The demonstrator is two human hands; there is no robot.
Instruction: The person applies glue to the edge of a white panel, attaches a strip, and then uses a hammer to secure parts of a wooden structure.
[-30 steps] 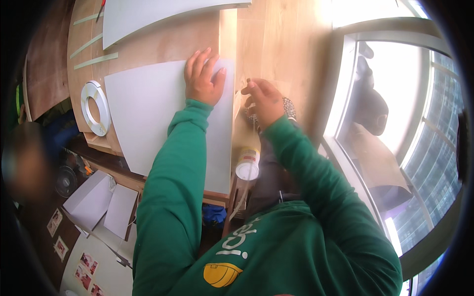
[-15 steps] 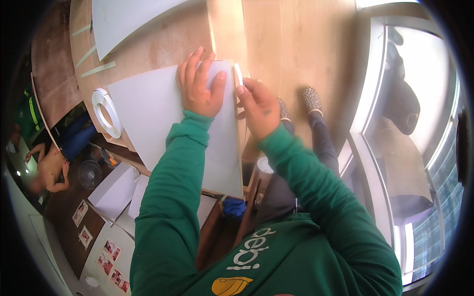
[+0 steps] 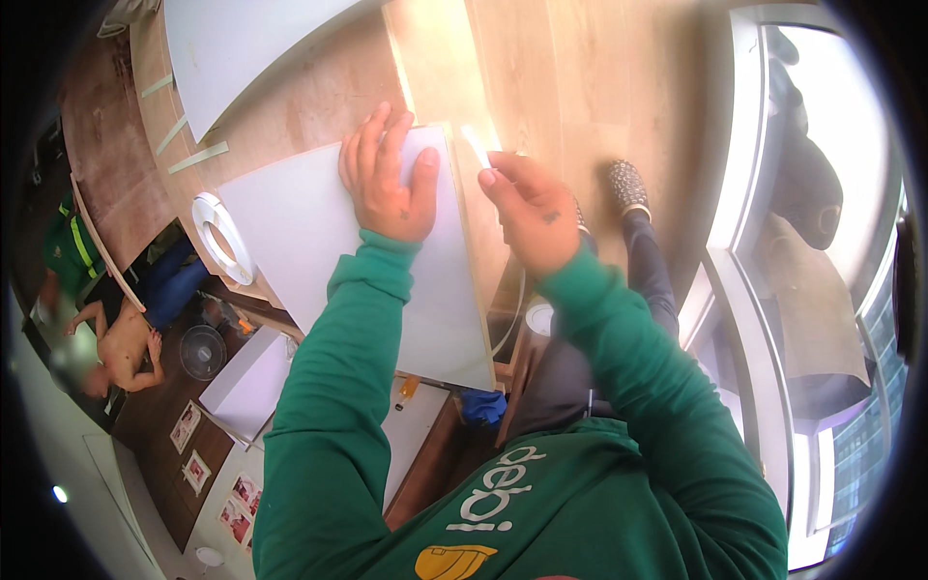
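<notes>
My left hand (image 3: 391, 188) lies flat with fingers spread on a white panel (image 3: 440, 290), near its far right corner. The panel rests on a wooden worktop (image 3: 319, 101). My right hand (image 3: 536, 213) is closed in a pinch on a thin white strip (image 3: 476, 147), whose free end points up past the fingertips. That strip is a little apart from the panel's right edge. A thin pale length hangs below the right hand; I cannot tell whether it joins the strip. Left of the panel, a roll of white banding (image 3: 202, 227) lies on the worktop.
Another white panel (image 3: 242, 48) lies farther back, beside pale strips (image 3: 198, 158). A blue bundle (image 3: 483, 406) and an orange-handled tool (image 3: 407, 391) are below the panel. Two people are at left, one bare-backed person (image 3: 126, 353) by a fan (image 3: 203, 352). A window frame (image 3: 720, 213) stands right.
My right hand, with the white strip, has moved right, away from the panel's edge. My left hand stays flat on the panel. The whole view has shifted slightly.
</notes>
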